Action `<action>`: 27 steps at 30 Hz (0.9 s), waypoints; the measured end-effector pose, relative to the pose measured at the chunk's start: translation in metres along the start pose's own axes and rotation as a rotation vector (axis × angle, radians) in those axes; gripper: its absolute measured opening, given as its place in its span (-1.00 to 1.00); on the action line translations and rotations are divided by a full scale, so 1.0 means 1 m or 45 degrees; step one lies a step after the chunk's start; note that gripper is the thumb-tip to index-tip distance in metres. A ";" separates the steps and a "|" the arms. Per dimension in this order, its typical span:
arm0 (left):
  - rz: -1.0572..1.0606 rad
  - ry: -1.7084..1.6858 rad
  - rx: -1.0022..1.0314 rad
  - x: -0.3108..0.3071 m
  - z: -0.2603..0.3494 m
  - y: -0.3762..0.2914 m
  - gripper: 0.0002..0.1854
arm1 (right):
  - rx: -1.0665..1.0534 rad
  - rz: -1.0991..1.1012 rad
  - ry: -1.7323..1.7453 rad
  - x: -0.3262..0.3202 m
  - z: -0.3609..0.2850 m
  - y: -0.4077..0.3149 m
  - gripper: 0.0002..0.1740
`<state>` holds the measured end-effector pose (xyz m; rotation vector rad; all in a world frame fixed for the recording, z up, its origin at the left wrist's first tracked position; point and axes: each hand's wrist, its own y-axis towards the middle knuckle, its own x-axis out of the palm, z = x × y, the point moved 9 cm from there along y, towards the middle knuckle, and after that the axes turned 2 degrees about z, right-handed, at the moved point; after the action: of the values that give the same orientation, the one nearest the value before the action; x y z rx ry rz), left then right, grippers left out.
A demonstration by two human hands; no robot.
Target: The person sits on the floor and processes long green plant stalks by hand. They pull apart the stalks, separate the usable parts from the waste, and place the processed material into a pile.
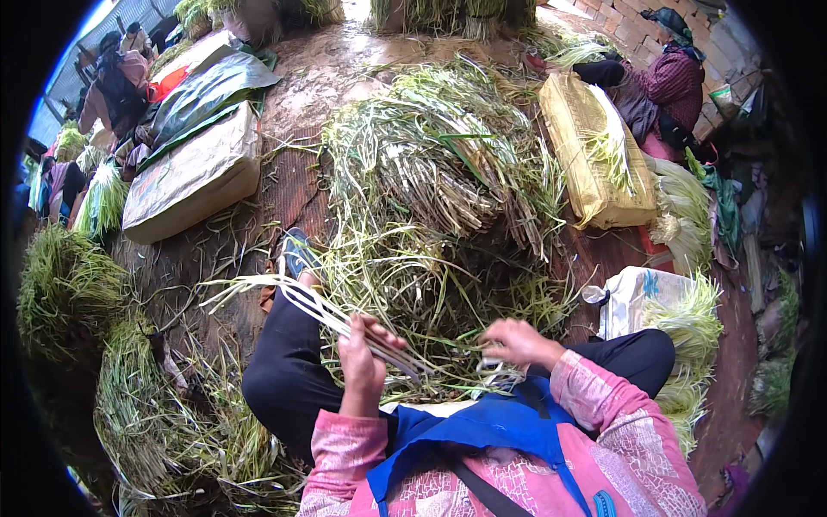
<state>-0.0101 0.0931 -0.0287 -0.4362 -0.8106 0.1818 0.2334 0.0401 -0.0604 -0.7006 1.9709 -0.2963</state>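
Observation:
My left hand [367, 355] grips a few long, pale stalks [310, 300], apparently young garlic or leek shoots. Their yellow-green leaf tips point left, and their darker root ends reach towards the middle. Over the near side of a heap of loose leaves and stems, my right hand [520, 342] is curled and slightly blurred. Whether anything is between its fingers cannot be made out. In front of me lies a large pile of untrimmed stalks [446, 181], with brownish lower stems. Stripped leaf litter [413, 278] spreads between that pile and my hands.
A white sack bundle [194, 171] lies left, a yellow one [597, 155] right. Pale trimmed stalks [685, 316] lie over a white sack [627, 297] at my right. Green bundles [68, 291] stand left. Co-workers sit far left [116, 84] and right [672, 84].

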 end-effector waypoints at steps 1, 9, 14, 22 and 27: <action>0.000 0.027 -0.063 0.001 -0.015 -0.017 -0.68 | -0.067 0.329 -0.038 -0.050 -0.006 0.014 -0.64; -0.377 -0.012 -0.494 -0.001 -0.063 -0.083 -0.68 | 0.425 0.787 -0.238 -0.185 0.034 0.160 -0.18; -0.409 -0.002 -0.444 0.003 -0.053 -0.072 -0.68 | 0.605 0.559 -0.215 -0.171 0.034 0.199 -0.13; -0.538 0.032 -0.442 0.014 -0.051 -0.074 -0.64 | 0.441 0.456 0.006 -0.178 0.014 0.200 -0.41; -0.533 0.176 -0.267 0.019 -0.022 -0.072 -0.68 | 0.157 0.323 -0.113 -0.133 -0.036 0.152 -0.57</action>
<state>0.0184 0.0285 0.0027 -0.4603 -0.7697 -0.3213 0.1952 0.2379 -0.0191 -0.3729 1.9139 -0.2260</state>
